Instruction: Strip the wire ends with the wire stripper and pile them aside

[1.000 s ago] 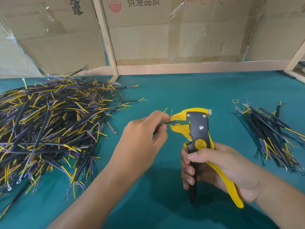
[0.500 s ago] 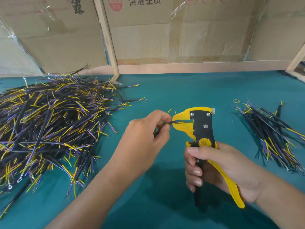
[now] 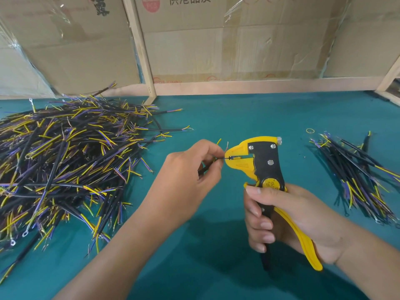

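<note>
Since a moment ago, our stripper has tilted a little more upright, its beak meeting the wire end. Our left grip pinches that wire just left of the beak; our right grip is clamped round the stripper's handles. Left of our left grip lies the big heap; right of our right grip, the small pile, both on the tabletop.

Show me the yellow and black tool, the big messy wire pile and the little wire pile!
Yellow and black wire stripper (image 3: 265, 164): head view, black head plate.
Big wire pile (image 3: 65, 165): head view, middle.
Small wire pile (image 3: 355, 169): head view, middle.
</note>
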Demonstrator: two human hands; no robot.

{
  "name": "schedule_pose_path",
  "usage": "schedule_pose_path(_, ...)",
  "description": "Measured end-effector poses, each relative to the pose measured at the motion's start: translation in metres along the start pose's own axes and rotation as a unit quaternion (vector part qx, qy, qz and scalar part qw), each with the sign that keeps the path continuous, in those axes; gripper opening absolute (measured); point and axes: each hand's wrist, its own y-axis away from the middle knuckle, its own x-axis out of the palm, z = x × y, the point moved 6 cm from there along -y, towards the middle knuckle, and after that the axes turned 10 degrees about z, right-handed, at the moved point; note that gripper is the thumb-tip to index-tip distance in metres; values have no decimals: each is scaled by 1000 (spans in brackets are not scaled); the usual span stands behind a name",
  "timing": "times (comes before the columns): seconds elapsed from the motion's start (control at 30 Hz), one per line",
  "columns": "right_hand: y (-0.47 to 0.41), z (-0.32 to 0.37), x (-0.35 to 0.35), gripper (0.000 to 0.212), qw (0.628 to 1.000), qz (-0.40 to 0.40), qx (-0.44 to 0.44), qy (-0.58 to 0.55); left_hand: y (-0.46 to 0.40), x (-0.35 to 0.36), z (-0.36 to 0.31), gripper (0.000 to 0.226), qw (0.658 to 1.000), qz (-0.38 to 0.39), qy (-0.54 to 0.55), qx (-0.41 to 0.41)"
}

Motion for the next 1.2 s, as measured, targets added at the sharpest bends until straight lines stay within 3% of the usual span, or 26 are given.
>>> schedule_pose_path(0.27, 0, 0, 2, 37, 999, 32, 0, -28, 0, -6, -6, 9, 995, 10, -90, 46)
schedule_pose_path(0.67, 3, 3, 6, 44, 1000, 1, -1, -2, -1, -5, -5, 8, 996, 20, -76, 44)
schedule_pose_path(0.87, 3, 3, -3, 51, 997, -71, -6, 20, -1, -3, -1, 8, 995, 36, -87, 28)
schedule_pose_path(1.2, 4, 6, -5, 52, 998, -60, 1, 20, -2, -5, -2, 10, 994, 26, -97, 44)
